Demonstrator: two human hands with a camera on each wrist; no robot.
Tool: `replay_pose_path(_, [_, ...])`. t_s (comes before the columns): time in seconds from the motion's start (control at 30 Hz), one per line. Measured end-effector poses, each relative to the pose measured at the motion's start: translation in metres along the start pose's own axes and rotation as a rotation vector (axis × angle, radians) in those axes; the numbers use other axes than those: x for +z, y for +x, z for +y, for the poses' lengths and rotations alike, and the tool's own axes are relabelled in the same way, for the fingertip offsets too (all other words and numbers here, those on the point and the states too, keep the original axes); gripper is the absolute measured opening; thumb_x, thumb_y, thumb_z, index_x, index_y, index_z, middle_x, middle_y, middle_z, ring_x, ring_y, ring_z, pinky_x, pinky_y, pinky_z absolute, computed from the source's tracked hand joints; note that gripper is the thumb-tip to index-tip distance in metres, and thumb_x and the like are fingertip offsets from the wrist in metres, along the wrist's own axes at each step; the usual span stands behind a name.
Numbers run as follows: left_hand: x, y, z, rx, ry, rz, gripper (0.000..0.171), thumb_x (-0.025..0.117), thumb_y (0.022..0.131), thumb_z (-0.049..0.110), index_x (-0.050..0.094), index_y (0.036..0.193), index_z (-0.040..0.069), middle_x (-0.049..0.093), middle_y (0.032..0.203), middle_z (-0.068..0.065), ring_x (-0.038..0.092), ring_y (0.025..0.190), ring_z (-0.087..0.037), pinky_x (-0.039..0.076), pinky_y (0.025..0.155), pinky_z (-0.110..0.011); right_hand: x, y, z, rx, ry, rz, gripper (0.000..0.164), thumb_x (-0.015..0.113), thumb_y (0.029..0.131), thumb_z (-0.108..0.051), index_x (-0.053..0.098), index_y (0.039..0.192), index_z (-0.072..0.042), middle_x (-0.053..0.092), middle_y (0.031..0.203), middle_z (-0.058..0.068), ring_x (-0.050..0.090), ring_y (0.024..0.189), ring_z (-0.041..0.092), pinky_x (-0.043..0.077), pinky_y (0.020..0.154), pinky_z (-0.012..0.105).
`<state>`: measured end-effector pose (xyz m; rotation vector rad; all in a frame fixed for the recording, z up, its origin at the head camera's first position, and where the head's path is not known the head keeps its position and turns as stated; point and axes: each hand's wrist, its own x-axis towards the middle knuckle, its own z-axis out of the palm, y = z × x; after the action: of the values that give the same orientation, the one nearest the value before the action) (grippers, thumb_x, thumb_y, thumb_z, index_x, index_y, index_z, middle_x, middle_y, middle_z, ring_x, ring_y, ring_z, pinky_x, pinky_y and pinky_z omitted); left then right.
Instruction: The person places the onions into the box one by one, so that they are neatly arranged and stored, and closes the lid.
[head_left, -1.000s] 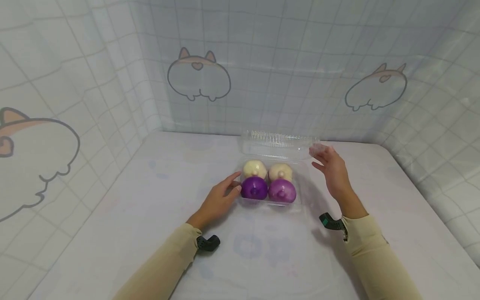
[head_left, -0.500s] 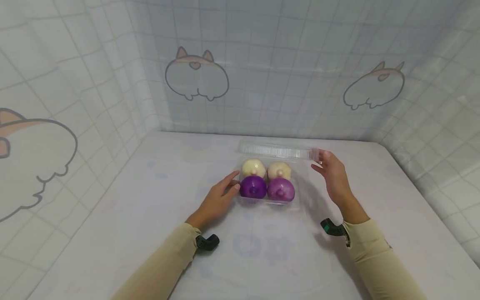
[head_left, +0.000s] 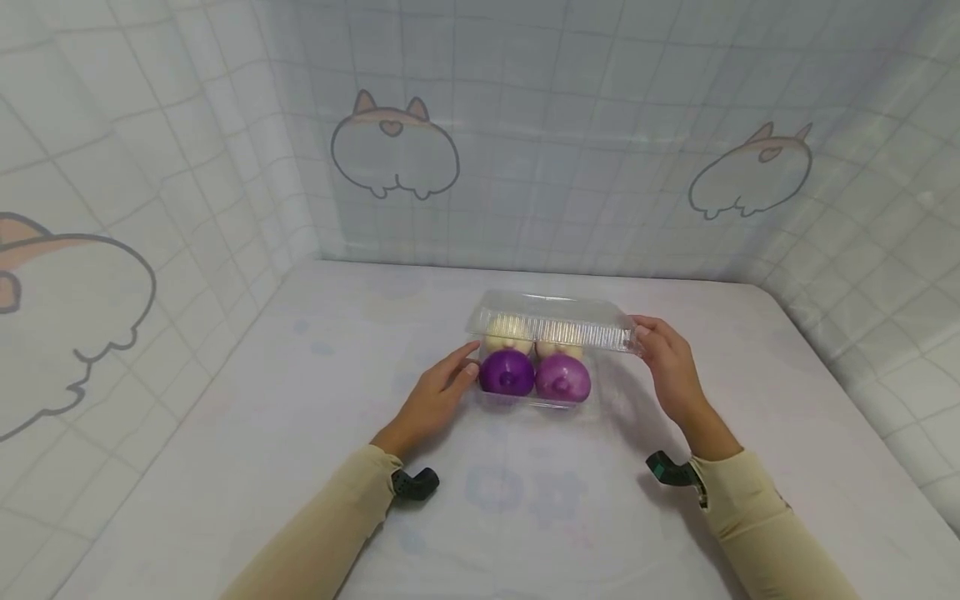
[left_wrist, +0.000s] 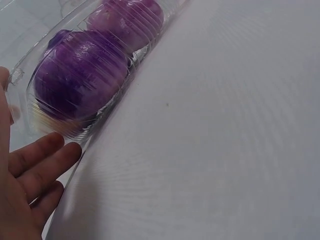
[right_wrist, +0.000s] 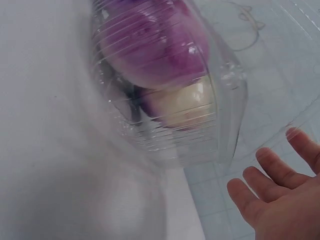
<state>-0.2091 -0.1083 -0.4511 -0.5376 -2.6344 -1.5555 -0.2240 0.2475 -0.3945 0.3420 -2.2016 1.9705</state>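
Observation:
A clear plastic clamshell box (head_left: 531, 403) stands on the table. Inside, in front, sit a dark purple onion (head_left: 507, 373) and a lighter purple onion (head_left: 562, 379). Two cream onions (head_left: 510, 343) sit behind, partly seen through the lid. My left hand (head_left: 431, 402) touches the box's left side with relaxed, fairly straight fingers (left_wrist: 47, 170). At the lid's right corner my right hand (head_left: 671, 367) pinches the edge between thumb and index finger; its other fingers (right_wrist: 272, 167) are spread. The ribbed lid (head_left: 558, 321) hangs tilted above the back onions, hinged at the rear.
The table (head_left: 495, 517) has a pale cloth with faint prints. White grid-patterned curtains (head_left: 525, 167) with animal drawings rise behind it and at both sides. Each sleeved forearm has a dark wrist device (head_left: 416, 485).
The lid has swung from leaning back behind the box to hanging forward over the back onions, moved by my right hand. My left hand stays at the box's left side.

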Motion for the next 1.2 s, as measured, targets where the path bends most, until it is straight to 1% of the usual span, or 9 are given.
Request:
replay_pose_path(0.27, [-0.001,-0.002,0.000,-0.026,-0.065,0.008,0.050,0.041,0.108,0.044,0.044,0.152,0.023,0.059,0.140,-0.006,0.061,0.121,-0.024,0.037,0.111,-0.047,0.001,-0.004,0.002,0.024,-0.050,0.004,0.053,0.043,0.108,-0.034,0.048,0.133,0.014,0.050,0.138,0.022,0.048,0.130,0.023,0.042,0.100,0.017])
replay_pose_path(0.43, [-0.002,-0.004,0.001,-0.048,-0.086,0.007,0.050,0.035,0.108,0.046,0.044,0.152,0.024,0.048,0.151,-0.005,0.050,0.133,-0.026,0.030,0.115,-0.050,0.002,-0.005,0.007,-0.013,-0.113,-0.004,0.050,0.044,0.109,-0.032,0.049,0.135,0.010,0.052,0.137,0.025,0.052,0.127,0.029,0.046,0.096,0.016])
replay_pose_path(0.53, [-0.003,-0.005,0.001,-0.059,-0.114,-0.003,0.052,0.029,0.109,0.049,0.043,0.153,0.025,0.054,0.145,-0.007,0.050,0.133,-0.027,0.032,0.113,-0.052,0.002,-0.004,0.010,-0.027,-0.130,0.003,0.046,0.045,0.109,-0.028,0.050,0.135,0.009,0.054,0.135,0.024,0.052,0.125,0.026,0.046,0.096,0.017])
replay_pose_path(0.67, [-0.004,-0.005,0.001,-0.045,-0.145,-0.007,0.053,0.026,0.109,0.048,0.044,0.152,0.022,0.060,0.137,-0.010,0.058,0.124,-0.028,0.037,0.110,-0.052,0.004,-0.005,0.012,-0.019,-0.164,0.015,0.043,0.047,0.108,-0.027,0.052,0.133,0.008,0.056,0.134,0.022,0.053,0.124,0.027,0.046,0.096,0.016])
replay_pose_path(0.8, [-0.004,-0.005,0.002,-0.037,-0.146,0.005,0.053,0.026,0.110,0.047,0.045,0.152,0.020,0.060,0.137,-0.010,0.057,0.123,-0.028,0.037,0.110,-0.048,0.006,-0.006,0.014,-0.012,-0.202,0.022,0.041,0.051,0.106,-0.026,0.054,0.132,0.005,0.058,0.131,0.021,0.056,0.118,0.019,0.045,0.093,0.013])
replay_pose_path(0.87, [-0.003,-0.005,0.002,-0.039,-0.150,0.006,0.054,0.027,0.109,0.048,0.045,0.152,0.021,0.059,0.137,-0.010,0.056,0.124,-0.027,0.037,0.110,-0.047,0.007,-0.007,0.015,-0.013,-0.218,0.024,0.040,0.053,0.106,-0.025,0.054,0.132,0.005,0.059,0.131,0.021,0.056,0.114,0.010,0.044,0.093,0.013])
replay_pose_path(0.97, [-0.003,-0.006,0.003,-0.039,-0.136,0.004,0.055,0.029,0.108,0.050,0.043,0.153,0.022,0.054,0.144,-0.008,0.052,0.129,-0.028,0.035,0.112,-0.049,0.007,-0.007,0.016,-0.018,-0.237,0.024,0.040,0.056,0.104,-0.024,0.054,0.132,0.004,0.059,0.130,0.020,0.055,0.112,0.006,0.044,0.093,0.012])
replay_pose_path(1.07, [-0.004,-0.006,0.002,-0.035,-0.104,0.003,0.055,0.032,0.108,0.051,0.042,0.154,0.023,0.046,0.152,-0.005,0.045,0.136,-0.027,0.029,0.116,-0.049,0.008,-0.008,0.017,-0.015,-0.249,0.019,0.041,0.058,0.103,-0.024,0.053,0.133,0.004,0.058,0.131,0.020,0.056,0.115,0.010,0.044,0.093,0.011])
replay_pose_path(1.2, [-0.004,-0.005,0.002,-0.018,-0.076,0.009,0.053,0.038,0.108,0.047,0.044,0.153,0.021,0.045,0.153,-0.005,0.039,0.141,-0.025,0.026,0.117,-0.048,0.008,-0.009,0.019,-0.014,-0.256,0.008,0.041,0.059,0.103,-0.022,0.052,0.133,0.005,0.056,0.133,0.021,0.055,0.122,0.024,0.043,0.094,0.011])
